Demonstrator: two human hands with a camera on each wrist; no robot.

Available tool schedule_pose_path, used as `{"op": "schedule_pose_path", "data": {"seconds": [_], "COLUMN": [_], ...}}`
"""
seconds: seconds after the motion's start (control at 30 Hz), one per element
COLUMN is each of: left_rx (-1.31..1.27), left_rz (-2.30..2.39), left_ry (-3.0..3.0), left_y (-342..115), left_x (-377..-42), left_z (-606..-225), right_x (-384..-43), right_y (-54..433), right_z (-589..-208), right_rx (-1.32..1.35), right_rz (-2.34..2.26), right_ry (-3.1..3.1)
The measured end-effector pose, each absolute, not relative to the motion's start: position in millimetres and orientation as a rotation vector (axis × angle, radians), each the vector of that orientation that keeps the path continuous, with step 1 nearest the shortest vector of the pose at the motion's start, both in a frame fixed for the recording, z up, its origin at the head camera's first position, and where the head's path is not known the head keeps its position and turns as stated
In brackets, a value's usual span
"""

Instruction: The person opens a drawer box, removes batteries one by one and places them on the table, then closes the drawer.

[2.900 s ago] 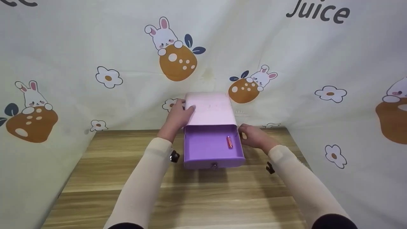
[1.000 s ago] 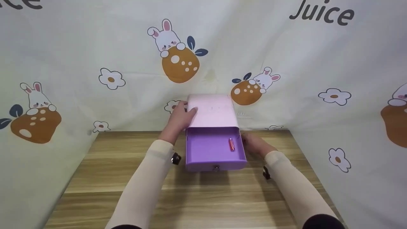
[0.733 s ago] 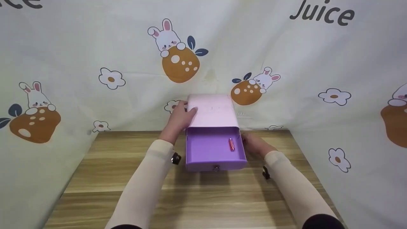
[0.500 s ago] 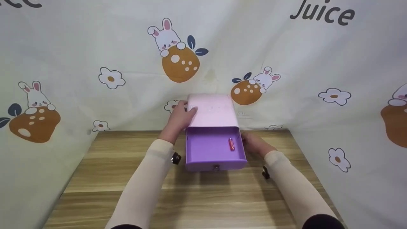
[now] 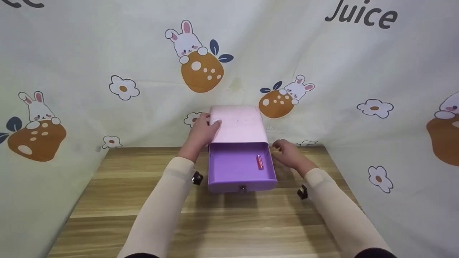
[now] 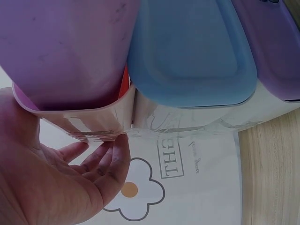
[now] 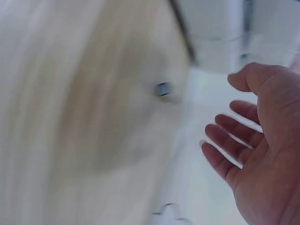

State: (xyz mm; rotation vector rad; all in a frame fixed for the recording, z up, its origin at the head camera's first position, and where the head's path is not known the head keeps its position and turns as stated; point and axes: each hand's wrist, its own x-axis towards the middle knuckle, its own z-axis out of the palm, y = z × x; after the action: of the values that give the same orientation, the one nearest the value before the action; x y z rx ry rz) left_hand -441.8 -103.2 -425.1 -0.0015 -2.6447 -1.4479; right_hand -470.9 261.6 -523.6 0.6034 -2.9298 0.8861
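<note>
At centre, the left hand (image 5: 201, 134) grasps the pink casing (image 5: 241, 125) in its fingers. Right of centre, the right hand (image 5: 289, 154) has its fingers released, near the purple drawer (image 5: 226, 186).

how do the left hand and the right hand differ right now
Contact: the left hand grips the pink box; the right hand holds nothing.
Fingers: the left hand's thumb lies on the box top; the right hand's fingers are loosely bent in the air.
Place: the left hand is at the box's left side; the right hand is off its right.
Shared: both are bare, with cream sleeves.
</note>
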Motion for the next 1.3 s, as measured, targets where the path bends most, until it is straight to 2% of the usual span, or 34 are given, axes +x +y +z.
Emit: {"op": "schedule_pose_path", "data": {"seconds": [0.17, 0.43, 0.6, 0.97, 1.3], "left_rx": [0.007, 0.007, -0.007, -0.002, 0.012], "left_rz": [-1.451, -1.457, -1.434, -1.447, -1.459], "left_ry": [-2.647, -2.658, -2.66, -2.664, -2.672], "left_y": [-104.2, -103.7, -103.7, -104.4, -104.4], "left_x": [-441.8, -442.3, -443.2, -444.1, -442.8], "left_z": [-424.8, -425.8, -425.4, -425.8, -424.4], "right_x": [-453.8, -409.4, -384.9, -351.0, -343.0], "right_y": [253.5, 239.5, 224.1, 187.5, 160.5], "right_z": [-485.3, -423.6, -398.7, -382.6, -391.4], "right_rx": [0.565, 0.359, 0.384, 0.487, 0.653], "right_rz": [0.838, 0.823, 0.762, 0.632, 0.264], "right_ry": [-2.883, -2.892, -2.881, -2.935, -2.858]}}
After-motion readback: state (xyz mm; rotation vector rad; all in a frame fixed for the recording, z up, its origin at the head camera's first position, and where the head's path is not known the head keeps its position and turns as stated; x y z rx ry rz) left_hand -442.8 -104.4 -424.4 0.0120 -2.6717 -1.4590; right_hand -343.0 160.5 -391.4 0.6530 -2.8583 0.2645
